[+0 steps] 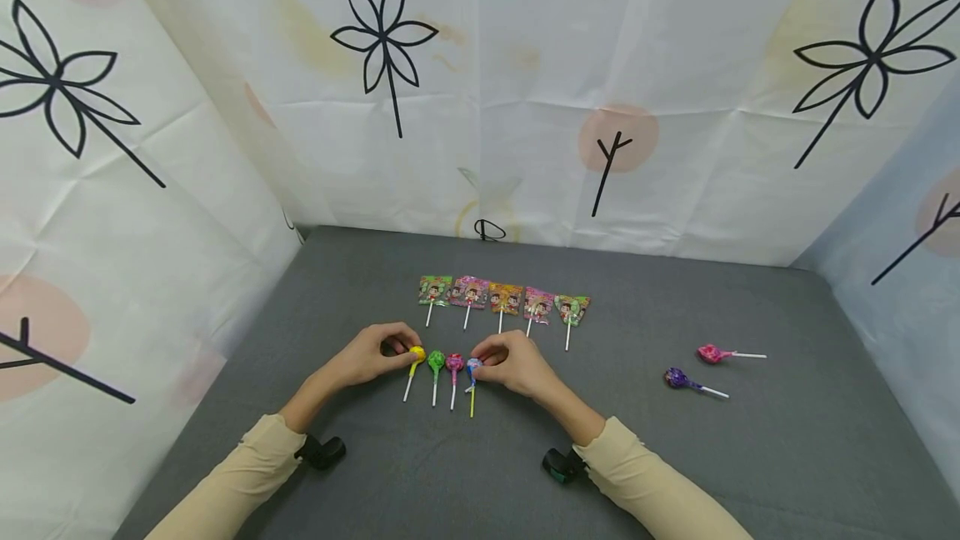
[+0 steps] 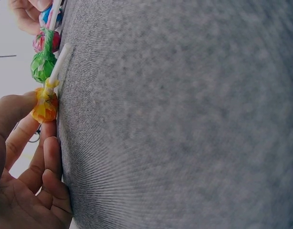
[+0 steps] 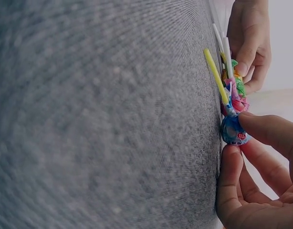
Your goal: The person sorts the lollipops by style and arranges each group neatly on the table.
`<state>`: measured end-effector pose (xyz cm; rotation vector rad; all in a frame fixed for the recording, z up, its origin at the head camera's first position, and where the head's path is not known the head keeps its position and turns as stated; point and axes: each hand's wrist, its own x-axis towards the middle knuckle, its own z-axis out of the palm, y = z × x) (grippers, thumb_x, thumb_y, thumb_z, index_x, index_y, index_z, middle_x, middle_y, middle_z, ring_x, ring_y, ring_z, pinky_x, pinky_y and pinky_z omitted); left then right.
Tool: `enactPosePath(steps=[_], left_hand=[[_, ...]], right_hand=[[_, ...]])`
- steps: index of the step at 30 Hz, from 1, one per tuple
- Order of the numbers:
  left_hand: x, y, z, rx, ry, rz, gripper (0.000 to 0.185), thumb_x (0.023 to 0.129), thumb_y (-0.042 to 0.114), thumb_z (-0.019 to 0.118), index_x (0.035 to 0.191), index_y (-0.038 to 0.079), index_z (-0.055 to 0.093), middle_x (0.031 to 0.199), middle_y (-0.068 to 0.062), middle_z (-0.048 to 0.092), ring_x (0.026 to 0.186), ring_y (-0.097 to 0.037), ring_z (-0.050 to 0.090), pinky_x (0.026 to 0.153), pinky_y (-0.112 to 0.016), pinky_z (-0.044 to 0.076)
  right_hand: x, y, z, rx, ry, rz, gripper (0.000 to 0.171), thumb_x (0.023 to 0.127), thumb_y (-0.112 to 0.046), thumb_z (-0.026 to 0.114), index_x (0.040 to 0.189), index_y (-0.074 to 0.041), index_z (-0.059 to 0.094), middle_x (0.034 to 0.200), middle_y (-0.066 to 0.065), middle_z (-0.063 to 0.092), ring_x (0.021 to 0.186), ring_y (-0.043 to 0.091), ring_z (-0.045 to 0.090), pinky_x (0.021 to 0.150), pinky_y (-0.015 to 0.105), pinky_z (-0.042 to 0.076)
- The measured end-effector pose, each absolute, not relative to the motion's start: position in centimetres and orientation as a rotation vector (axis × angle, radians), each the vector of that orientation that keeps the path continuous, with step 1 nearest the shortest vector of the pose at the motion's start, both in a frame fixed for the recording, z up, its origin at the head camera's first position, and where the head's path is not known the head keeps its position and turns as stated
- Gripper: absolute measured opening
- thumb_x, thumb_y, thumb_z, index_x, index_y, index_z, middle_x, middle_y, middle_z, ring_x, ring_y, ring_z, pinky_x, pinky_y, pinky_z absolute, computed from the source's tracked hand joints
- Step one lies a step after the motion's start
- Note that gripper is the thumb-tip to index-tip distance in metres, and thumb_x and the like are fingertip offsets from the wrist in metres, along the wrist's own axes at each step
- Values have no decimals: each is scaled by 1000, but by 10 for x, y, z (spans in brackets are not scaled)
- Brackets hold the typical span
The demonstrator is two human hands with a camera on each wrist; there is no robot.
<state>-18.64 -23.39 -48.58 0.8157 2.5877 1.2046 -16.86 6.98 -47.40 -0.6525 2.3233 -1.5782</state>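
Observation:
Between its thumb and fingers my left hand (image 1: 377, 352) pinches the wrapped head of a yellow lollipop (image 1: 417, 354), at the left end of a short row. My right hand (image 1: 517, 363) pinches the head of a blue lollipop (image 3: 234, 130) with a yellow stick, at the row's right end. A green lollipop (image 1: 436, 361) and a pink lollipop (image 1: 454, 363) lie between the two hands, sticks pointing toward me. In the left wrist view the yellow head (image 2: 45, 106) sits close beside the green one (image 2: 43, 67).
Behind the hands lies a row of flat-packet lollipops (image 1: 506, 298) in green, pink and orange wrappers. To the right, a pink lollipop (image 1: 714, 354) and a purple lollipop (image 1: 678, 378) rest on the grey table (image 1: 420, 482). Patterned white cloth (image 1: 525, 40) hangs around the table.

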Motion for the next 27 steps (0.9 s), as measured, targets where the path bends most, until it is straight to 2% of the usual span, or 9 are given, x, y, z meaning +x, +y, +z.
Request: enactPosePath(steps=[15, 27], left_hand=[[-186, -233, -485, 815, 2601, 1196, 12, 96, 15, 75, 107, 15, 72, 100, 5, 66, 87, -15, 60, 79, -34, 51], [-187, -234, -486, 813, 2596, 1191, 11, 96, 16, 75, 107, 15, 72, 100, 6, 66, 87, -16, 60, 79, -34, 51]], right_hand=[[-169, 68, -473, -631, 2324, -1593, 13, 86, 1, 80, 97, 5, 74, 86, 7, 70, 78, 21, 67, 64, 25, 52], [-170, 88, -471, -649, 2273, -1640, 22, 88, -5, 80, 105, 7, 72, 100, 18, 70, 87, 25, 67, 71, 29, 54]])
